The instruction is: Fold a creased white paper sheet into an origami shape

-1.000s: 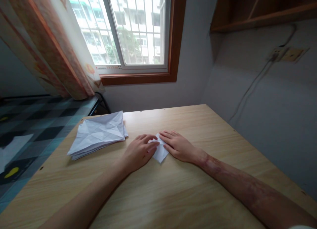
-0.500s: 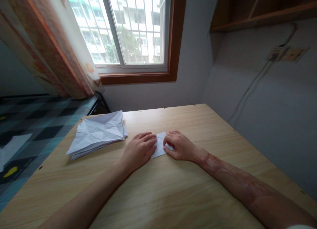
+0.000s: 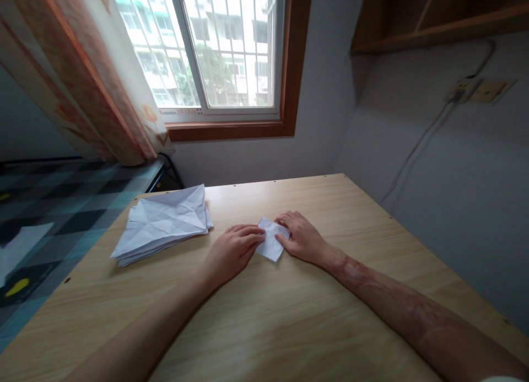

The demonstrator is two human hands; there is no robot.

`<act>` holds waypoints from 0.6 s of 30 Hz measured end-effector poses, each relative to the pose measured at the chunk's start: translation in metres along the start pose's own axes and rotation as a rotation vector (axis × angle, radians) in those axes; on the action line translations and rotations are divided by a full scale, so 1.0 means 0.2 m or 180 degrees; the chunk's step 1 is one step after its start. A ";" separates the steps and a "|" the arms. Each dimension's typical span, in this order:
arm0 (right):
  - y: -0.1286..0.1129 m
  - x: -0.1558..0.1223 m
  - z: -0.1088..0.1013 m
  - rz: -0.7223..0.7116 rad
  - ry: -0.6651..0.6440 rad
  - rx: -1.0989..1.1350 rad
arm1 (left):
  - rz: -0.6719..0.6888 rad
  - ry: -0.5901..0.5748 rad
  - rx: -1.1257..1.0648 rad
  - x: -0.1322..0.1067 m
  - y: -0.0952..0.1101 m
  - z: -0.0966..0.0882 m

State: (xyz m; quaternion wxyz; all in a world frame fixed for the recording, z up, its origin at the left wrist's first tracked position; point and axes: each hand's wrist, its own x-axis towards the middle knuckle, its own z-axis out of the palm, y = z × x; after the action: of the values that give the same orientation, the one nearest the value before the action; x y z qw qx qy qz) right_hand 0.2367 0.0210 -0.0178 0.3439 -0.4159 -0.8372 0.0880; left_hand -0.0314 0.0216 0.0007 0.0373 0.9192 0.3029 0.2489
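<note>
A small folded sheet of white paper (image 3: 271,241) lies on the wooden table, creased and turned so that one corner points toward me. My left hand (image 3: 236,251) grips its left edge, fingers close together; the thumb is mostly hidden under them. At the right edge, my right hand (image 3: 303,236) has curled fingers and the thumb on the paper, closed around its corner. That corner is partly covered by the fingers.
A stack of creased white paper sheets (image 3: 165,222) sits at the table's left rear. Beyond the table's (image 3: 264,321) left side is a bed with a checked cover (image 3: 103,186) and a loose paper (image 3: 25,244). A window, wall and cable (image 3: 417,142) lie behind.
The small folded paper has been turned, and more of it shows between my hands. My right hand has shifted slightly away and to the right; my left hand's fingers have drawn closer together.
</note>
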 end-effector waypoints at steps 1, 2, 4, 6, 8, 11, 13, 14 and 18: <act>0.00 0.00 0.00 0.0053 0.0002 -0.0031 | -0.0052 0.0022 0.0079 0.00 0.00 0.00; -0.01 0.00 0.00 0.0074 -0.0003 -0.0068 | -0.0118 0.0048 0.0168 0.00 0.00 0.00; -0.02 0.00 -0.01 0.0034 -0.0027 -0.0123 | -0.0227 0.0076 0.0286 0.00 0.01 0.00; -0.02 0.00 -0.01 -0.0084 -0.0117 -0.0081 | -0.0283 0.0077 0.0303 0.00 0.03 0.00; -0.02 0.00 -0.01 -0.0154 -0.0187 0.0000 | -0.0293 0.0063 0.0258 0.00 0.04 0.00; 0.00 0.00 0.01 0.0141 0.0115 -0.0086 | -0.0144 -0.0010 0.0044 0.01 0.03 0.00; 0.02 0.00 0.01 0.0439 0.0358 -0.0211 | -0.0025 -0.0071 -0.0071 0.01 0.01 0.00; 0.03 0.01 0.02 0.0532 0.0388 -0.0240 | -0.0002 -0.0097 -0.0097 0.01 0.00 0.01; 0.04 0.01 0.02 0.0538 0.0282 -0.0240 | -0.0052 -0.0139 -0.0177 0.00 -0.02 0.02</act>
State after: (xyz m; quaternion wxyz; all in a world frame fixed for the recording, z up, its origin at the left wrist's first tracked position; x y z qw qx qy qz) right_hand 0.2382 0.0270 -0.0234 0.3561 -0.5012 -0.7858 0.0667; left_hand -0.0317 0.0258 -0.0031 0.0714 0.9205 0.3025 0.2367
